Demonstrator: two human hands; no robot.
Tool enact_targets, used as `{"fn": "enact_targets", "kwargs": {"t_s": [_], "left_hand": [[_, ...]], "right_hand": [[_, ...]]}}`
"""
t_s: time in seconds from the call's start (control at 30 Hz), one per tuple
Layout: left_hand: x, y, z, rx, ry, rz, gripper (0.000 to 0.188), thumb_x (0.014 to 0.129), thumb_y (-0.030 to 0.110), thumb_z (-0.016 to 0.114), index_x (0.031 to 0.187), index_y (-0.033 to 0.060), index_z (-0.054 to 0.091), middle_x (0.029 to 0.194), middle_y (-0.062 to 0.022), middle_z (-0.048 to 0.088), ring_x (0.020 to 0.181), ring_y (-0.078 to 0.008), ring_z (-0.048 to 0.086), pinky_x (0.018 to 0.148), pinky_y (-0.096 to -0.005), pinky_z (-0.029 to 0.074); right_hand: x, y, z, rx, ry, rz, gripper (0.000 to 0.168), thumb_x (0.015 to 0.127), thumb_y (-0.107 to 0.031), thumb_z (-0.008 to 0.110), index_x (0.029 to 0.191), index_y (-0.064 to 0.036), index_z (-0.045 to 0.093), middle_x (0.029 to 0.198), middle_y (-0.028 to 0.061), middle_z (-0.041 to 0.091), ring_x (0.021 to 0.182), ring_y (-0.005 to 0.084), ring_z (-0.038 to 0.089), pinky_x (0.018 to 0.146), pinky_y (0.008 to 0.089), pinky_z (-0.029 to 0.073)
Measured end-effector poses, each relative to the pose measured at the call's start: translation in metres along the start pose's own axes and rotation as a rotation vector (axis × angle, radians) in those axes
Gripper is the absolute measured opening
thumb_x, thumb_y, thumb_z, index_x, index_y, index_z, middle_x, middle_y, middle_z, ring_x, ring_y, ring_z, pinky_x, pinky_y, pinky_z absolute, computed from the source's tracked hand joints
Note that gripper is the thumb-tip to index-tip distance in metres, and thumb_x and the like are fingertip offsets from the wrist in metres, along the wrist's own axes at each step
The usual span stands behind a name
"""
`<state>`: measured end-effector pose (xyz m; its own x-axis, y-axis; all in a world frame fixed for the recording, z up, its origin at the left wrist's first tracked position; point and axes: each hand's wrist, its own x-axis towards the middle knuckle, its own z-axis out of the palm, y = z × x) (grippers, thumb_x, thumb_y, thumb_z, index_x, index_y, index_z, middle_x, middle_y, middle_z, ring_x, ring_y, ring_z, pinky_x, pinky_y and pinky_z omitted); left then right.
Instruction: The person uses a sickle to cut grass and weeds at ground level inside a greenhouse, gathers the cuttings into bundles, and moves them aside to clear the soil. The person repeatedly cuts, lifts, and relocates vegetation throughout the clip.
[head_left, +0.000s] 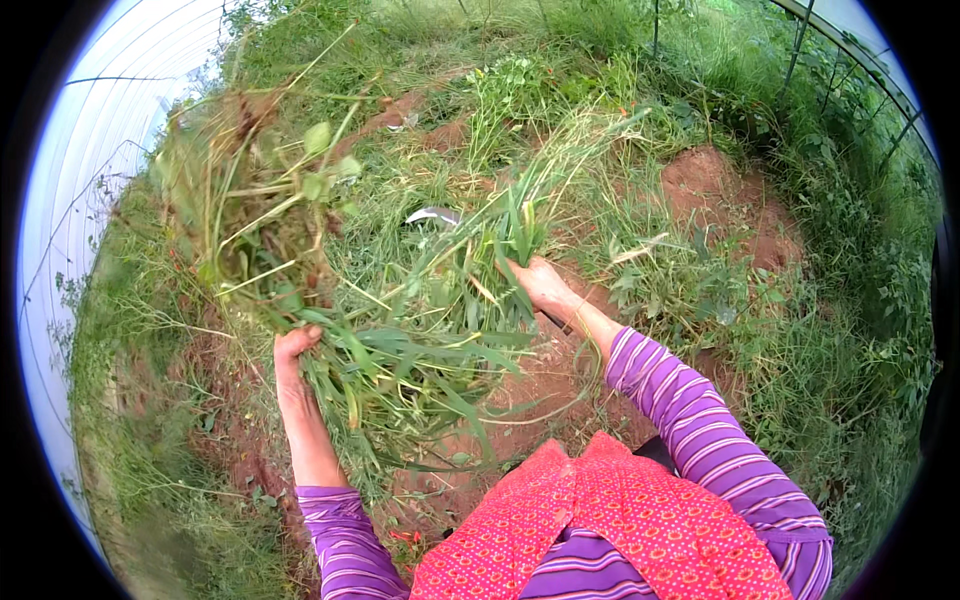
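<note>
A big bundle of pulled weeds (262, 217) rises from my left hand (295, 346), whose fingers are closed around it. Its upper part is blurred, with brown roots showing, while long green blades hang to the right. My right hand (541, 285) grips a bunch of long grass (517, 232). A sickle's curved metal blade (435, 215) shows beyond that grass, and a dark handle end (556, 322) sticks out below my right wrist. The middle of the sickle is hidden by grass and hand, but blade and handle line up through my right fist.
Reddish bare soil (551, 375) lies below my hands, with another soil patch (731, 202) to the right. Pepper plants with red fruit (517, 90) grow ahead. Dense weeds (840, 300) line the right side. A clear plastic greenhouse wall (82, 165) curves along the left.
</note>
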<state>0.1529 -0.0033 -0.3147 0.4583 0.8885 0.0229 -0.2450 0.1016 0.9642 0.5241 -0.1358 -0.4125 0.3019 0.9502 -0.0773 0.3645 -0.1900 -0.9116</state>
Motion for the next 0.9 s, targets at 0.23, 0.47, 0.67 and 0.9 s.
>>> {"fn": "enact_targets", "kwargs": {"t_s": [0.23, 0.47, 0.67, 0.9], "left_hand": [[0.03, -0.036, 0.132, 0.351, -0.354, -0.138, 0.046, 0.063, 0.009, 0.076, 0.106, 0.0023, 0.061, 0.091, -0.0033, 0.066, 0.081, -0.0122, 0.06, 0.078, -0.0288, 0.047], [0.03, -0.05, 0.153, 0.511, -0.559, -0.191, 0.082, 0.056, 0.009, 0.085, 0.127, 0.002, 0.045, 0.111, -0.0067, 0.062, 0.104, -0.0186, 0.057, 0.095, -0.034, 0.044], [0.026, -0.059, 0.16, 0.14, -0.604, -0.242, 0.074, 0.058, -0.001, 0.081, 0.125, 0.0016, 0.049, 0.111, -0.0083, 0.063, 0.097, -0.0184, 0.062, 0.089, -0.0342, 0.049], [0.017, -0.044, 0.205, 0.283, -0.648, -0.11, 0.065, 0.058, -0.003, 0.081, 0.117, -0.0003, 0.054, 0.102, -0.008, 0.066, 0.092, -0.0173, 0.063, 0.084, -0.0332, 0.051]], "right_hand": [[-0.017, -0.039, 0.027, -0.769, 0.105, -0.613, 0.028, 0.082, -0.009, 0.051, 0.107, -0.002, 0.06, 0.096, 0.0204, 0.063, 0.091, 0.0368, 0.061, 0.079, 0.0437, 0.05], [-0.045, -0.053, 0.003, -0.087, -0.219, -0.321, 0.022, 0.077, -0.019, 0.053, 0.083, 0.001, 0.06, 0.079, 0.0177, 0.062, 0.073, 0.0329, 0.06, 0.068, 0.0421, 0.046], [-0.051, -0.066, 0.002, -0.223, -0.118, -0.239, 0.018, 0.083, -0.019, 0.053, 0.082, -0.002, 0.059, 0.076, 0.0072, 0.061, 0.074, 0.0242, 0.061, 0.07, 0.039, 0.049], [-0.039, 0.035, -0.01, -0.621, 0.093, -0.696, 0.021, 0.081, -0.015, 0.052, 0.1, -0.009, 0.058, 0.096, 0.0128, 0.061, 0.09, 0.0276, 0.06, 0.079, 0.041, 0.048]]}}
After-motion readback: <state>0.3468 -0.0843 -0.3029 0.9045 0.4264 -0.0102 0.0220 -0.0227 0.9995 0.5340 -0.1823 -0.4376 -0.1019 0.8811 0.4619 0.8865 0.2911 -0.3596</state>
